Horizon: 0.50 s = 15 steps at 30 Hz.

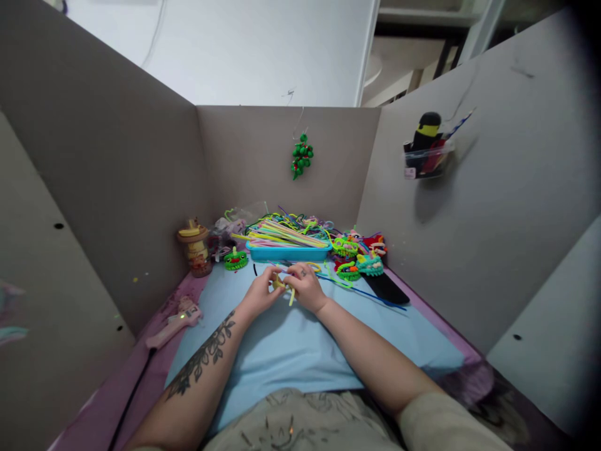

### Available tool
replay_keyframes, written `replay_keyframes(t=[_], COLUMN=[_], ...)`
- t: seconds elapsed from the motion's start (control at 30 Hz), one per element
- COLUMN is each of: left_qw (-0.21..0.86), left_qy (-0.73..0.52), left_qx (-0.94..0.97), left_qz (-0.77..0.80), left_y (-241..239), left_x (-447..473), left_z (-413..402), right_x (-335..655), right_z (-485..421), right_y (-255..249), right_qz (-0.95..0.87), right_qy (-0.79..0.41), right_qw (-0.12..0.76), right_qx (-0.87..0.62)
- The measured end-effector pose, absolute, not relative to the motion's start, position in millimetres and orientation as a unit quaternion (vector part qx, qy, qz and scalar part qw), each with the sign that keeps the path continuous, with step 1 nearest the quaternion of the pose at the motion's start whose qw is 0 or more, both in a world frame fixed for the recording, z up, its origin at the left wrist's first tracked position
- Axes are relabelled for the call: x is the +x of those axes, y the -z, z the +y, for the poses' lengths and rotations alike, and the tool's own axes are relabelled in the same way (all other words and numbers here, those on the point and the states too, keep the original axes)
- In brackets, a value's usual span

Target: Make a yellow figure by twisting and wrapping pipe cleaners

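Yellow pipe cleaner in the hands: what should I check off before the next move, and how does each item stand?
1. Both the left hand and right hand on the yellow pipe cleaner: ok.
2. How the fingers pinch it: cannot tell, too small.
3. Bare blue mat under the hands: ok.
4. Stocked blue tray just behind the hands: ok.
5. Gap between pink glue gun and left forearm: ok.

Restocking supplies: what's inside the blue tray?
The blue tray holds a heap of coloured pipe cleaners, mostly yellow, pink and green. They cover its bottom, so anything beneath is hidden.
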<state>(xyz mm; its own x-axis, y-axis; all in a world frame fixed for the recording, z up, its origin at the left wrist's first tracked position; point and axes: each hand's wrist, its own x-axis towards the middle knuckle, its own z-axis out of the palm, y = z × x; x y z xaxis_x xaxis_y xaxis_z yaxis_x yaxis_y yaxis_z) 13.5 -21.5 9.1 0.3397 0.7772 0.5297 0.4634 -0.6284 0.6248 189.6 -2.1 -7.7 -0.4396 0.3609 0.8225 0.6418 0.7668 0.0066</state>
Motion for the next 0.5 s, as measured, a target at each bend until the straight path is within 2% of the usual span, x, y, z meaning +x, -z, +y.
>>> replay_keyframes(t=[0.2,0.5], left_qw=[0.155,0.123], left_qy=[-0.422,-0.462], left_qx=[0.795,0.787], left_qz=[0.406,0.39], left_y=[-9.4,-5.0], left_x=[12.6,9.9], left_z=[-23.6,-15.9], right_x=[187.9,185.8], right_z=[-6.7,-6.7], right_y=[5.8,6.7], right_qz=[-0.797,-0.816], right_qy=[0.129,0.108], right_qw=[0.493,0.487], right_qx=[-0.325,-0.292])
